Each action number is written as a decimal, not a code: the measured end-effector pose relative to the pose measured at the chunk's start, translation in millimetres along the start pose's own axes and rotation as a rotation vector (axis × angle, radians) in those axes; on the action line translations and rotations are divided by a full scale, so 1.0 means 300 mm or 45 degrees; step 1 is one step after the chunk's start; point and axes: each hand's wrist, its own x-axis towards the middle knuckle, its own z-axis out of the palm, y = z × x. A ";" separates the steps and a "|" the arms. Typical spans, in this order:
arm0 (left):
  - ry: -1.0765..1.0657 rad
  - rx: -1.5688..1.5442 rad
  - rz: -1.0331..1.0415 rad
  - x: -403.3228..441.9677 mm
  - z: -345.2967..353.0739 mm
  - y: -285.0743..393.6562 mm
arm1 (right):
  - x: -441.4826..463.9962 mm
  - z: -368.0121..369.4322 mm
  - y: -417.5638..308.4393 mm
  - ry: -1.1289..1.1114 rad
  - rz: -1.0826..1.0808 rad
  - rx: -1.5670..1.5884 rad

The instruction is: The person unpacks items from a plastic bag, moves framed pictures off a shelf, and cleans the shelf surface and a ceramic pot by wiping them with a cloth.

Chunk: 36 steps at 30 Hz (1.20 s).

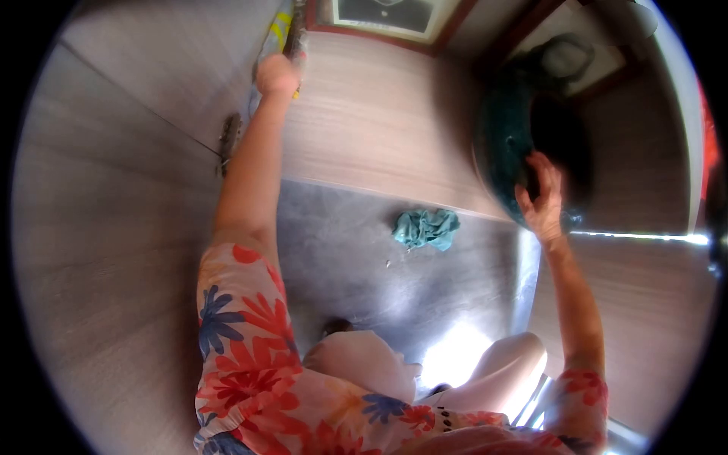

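My left hand (277, 76) reaches far forward into the cabinet's left side, its fingers closed. It is at a long, narrow bundle (280, 34) in what looks like clear plastic with yellow marks; the hand covers part of it. On the right, my right hand (542, 197) grips the rim of a large, glossy dark green pot (504, 136), thumb and fingers bent about the edge of its dark opening. The pot stands inside the cabinet, close to its right side. A crumpled teal cloth (427, 229) lies on the grey floor between my arms.
Framed pictures (387, 14) lean at the back of the cabinet, one of them behind the pot. A wooden door panel (114, 227) with a metal hinge (228, 140) stands open on the left. My bent knees are low over the grey floor (341, 258).
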 end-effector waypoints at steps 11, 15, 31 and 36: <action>-0.034 0.152 -0.089 0.026 0.066 -0.003 | -0.011 0.001 0.000 -0.005 0.014 0.026; -0.095 0.339 0.051 0.013 0.077 0.000 | -0.016 0.004 0.003 -0.021 0.035 0.028; 0.179 0.642 0.532 0.055 0.209 -0.114 | -0.016 -0.002 0.002 -0.030 0.022 0.025; -0.027 0.740 0.513 0.048 0.165 -0.094 | -0.017 -0.005 -0.008 -0.036 0.043 0.038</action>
